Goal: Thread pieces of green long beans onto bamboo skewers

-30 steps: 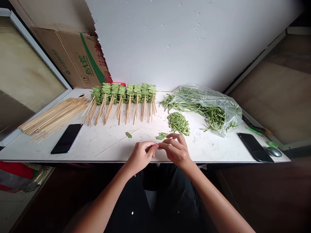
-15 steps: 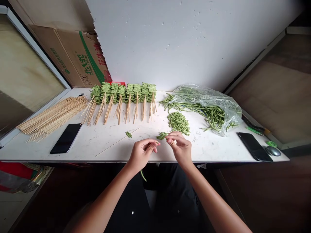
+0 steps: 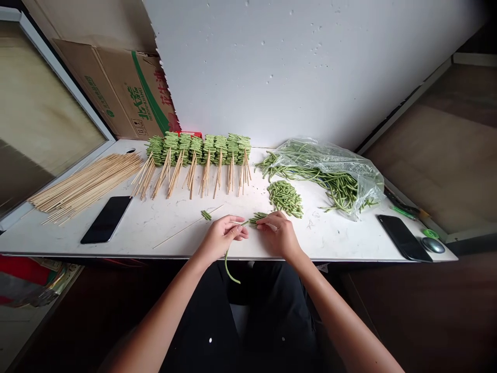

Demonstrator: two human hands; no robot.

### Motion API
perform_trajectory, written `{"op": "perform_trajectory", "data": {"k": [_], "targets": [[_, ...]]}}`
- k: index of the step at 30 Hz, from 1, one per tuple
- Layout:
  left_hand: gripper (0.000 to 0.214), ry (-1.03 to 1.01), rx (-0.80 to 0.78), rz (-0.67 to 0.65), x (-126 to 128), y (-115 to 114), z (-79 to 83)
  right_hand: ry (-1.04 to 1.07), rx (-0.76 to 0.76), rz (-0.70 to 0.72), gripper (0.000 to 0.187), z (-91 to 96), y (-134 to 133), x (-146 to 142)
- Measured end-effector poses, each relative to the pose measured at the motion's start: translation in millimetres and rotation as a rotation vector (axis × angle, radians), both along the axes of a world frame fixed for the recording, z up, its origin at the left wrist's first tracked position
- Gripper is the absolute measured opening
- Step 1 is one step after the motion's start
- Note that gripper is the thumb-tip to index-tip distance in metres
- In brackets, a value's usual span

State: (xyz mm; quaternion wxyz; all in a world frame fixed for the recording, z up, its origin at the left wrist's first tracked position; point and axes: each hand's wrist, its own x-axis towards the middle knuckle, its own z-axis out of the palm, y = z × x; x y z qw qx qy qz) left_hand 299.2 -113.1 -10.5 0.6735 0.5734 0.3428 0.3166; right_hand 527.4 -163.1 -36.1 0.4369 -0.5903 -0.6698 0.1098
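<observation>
My left hand [image 3: 222,236] is closed around a long green bean [image 3: 229,269]; one end pokes out past the fingertips, and the other hangs below the table edge. Just right of it, my right hand [image 3: 280,233] pinches at the near side of a small row of cut bean pieces [image 3: 257,217], its fingertips on a piece there. Beyond that hand lies a heap of cut bean pieces [image 3: 285,198]. To the left, a single skewer [image 3: 182,229] rests on the table with a few bean pieces [image 3: 206,215] on it or against it.
Stacked bean skewers [image 3: 200,150] line the back, sticks toward me. Loose bamboo skewers [image 3: 87,184] and a phone [image 3: 106,220] lie left. On the right are a plastic bag [image 3: 330,153] of long beans [image 3: 341,186], another phone [image 3: 404,238] and a rounded grey object [image 3: 433,245].
My right hand has moved slightly left and down onto the row of pieces. My left hand has shifted a little left, and more of the hanging bean shows.
</observation>
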Motion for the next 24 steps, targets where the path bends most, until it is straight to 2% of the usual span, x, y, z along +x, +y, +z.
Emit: {"op": "perform_trajectory", "data": {"k": [4, 8, 12, 13, 15, 17, 21, 24], "targets": [[0.040, 0.067, 0.021, 0.084, -4.5, 8.2, -0.2, -0.192, 0.102, -0.018, 0.012, -1.5, 3.0, -2.3], [0.031, 0.193, 0.120, 0.146, -7.5, 10.0, 6.2, -0.141, 0.129, -0.043, 0.007, 8.8, 0.6, -2.2], [0.029, 0.156, 0.163, 0.162, -4.5, 0.2, 14.0, 0.021, 0.074, 0.118, 0.041, 29.1, -11.5, -15.9], [0.030, 0.130, 0.160, 0.161, -3.2, -3.0, 15.5, 0.047, 0.075, 0.161, 0.042, 32.8, -14.3, -20.4], [0.032, 0.077, 0.151, 0.153, -1.3, -8.6, 17.7, 0.087, 0.117, 0.202, 0.029, 36.7, -18.2, -28.1], [0.035, 0.068, 0.173, 0.134, -1.2, -12.0, 19.3, 0.118, 0.179, 0.177, 0.014, 36.9, -20.1, -32.2], [0.034, 0.145, 0.246, 0.101, -4.5, -14.9, 21.6, 0.139, 0.255, 0.074, 0.012, 35.7, -22.3, -30.4], [0.027, 0.175, 0.290, 0.103, -5.7, -17.9, 23.4, 0.099, 0.270, 0.105, 0.015, 38.8, -25.0, -27.3]]}}
